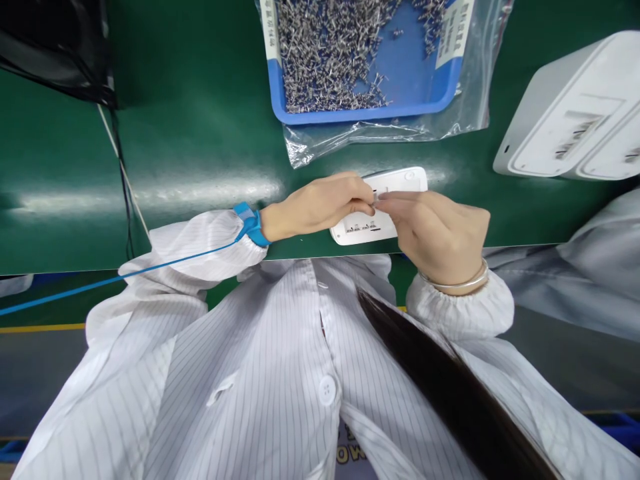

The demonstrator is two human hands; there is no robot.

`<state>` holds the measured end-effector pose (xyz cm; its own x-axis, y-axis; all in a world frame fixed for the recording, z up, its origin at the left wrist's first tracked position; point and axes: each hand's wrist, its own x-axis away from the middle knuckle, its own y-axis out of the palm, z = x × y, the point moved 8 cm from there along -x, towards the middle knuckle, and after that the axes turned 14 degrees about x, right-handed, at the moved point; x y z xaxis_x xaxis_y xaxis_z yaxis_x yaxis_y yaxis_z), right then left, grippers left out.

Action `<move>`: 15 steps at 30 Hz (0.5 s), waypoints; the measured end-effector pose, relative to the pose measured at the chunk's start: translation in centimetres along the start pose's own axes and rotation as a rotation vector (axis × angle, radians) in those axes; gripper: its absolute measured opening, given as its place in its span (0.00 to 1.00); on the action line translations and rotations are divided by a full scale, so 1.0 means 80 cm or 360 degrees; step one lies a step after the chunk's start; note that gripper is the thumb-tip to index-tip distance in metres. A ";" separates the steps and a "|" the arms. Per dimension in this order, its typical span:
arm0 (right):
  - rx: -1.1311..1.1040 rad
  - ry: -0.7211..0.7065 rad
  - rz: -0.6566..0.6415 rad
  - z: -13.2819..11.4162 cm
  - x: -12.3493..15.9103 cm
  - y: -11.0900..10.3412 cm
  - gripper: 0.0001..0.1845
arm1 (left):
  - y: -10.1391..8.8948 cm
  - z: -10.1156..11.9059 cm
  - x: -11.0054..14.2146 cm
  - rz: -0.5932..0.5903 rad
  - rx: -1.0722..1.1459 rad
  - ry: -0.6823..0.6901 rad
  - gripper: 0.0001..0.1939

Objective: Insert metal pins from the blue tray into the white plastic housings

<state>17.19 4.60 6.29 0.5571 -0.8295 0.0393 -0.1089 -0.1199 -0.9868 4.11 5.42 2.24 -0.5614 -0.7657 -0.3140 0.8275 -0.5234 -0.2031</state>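
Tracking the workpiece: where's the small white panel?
Head view: the small white panel is just right of centre, near the edge of the green table, partly covered by the left hand and right hand, below the blue tray.

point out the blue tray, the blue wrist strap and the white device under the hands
blue tray (360, 117): head view, on the rim nearest the person
blue wrist strap (257, 229): head view, on the band
white device (364, 227): head view, on its upward face
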 end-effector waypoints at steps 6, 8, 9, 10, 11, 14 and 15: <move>0.0040 -0.0149 0.0092 0.005 0.005 0.015 0.16 | -0.004 0.004 0.001 0.0086 0.0033 0.0062 0.21; 0.0015 -0.0112 0.0136 0.003 0.002 0.013 0.16 | -0.005 0.004 0.002 0.0102 0.0034 0.0086 0.21; -0.0009 -0.0067 0.0151 0.001 -0.001 0.011 0.17 | -0.004 0.002 0.002 0.0101 0.0029 0.0062 0.21; -0.0038 -0.0009 0.0160 0.000 -0.004 0.007 0.18 | -0.004 0.000 0.003 0.0102 0.0013 0.0020 0.21; -0.0063 0.0060 0.0162 -0.002 -0.006 0.004 0.18 | -0.005 -0.003 0.003 0.0105 -0.0014 -0.0018 0.21; -0.0111 0.0261 0.0136 -0.003 -0.009 -0.002 0.18 | -0.005 -0.002 0.005 0.0119 -0.0117 -0.0039 0.19; -0.0136 0.0296 0.0126 -0.003 -0.008 -0.003 0.17 | -0.006 0.000 0.006 0.0130 -0.0146 -0.0015 0.19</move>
<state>16.64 5.03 6.50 0.3833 -0.9236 -0.0019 -0.2201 -0.0894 -0.9714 3.44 5.29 2.19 -0.4918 -0.8080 -0.3244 0.8675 -0.4230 -0.2616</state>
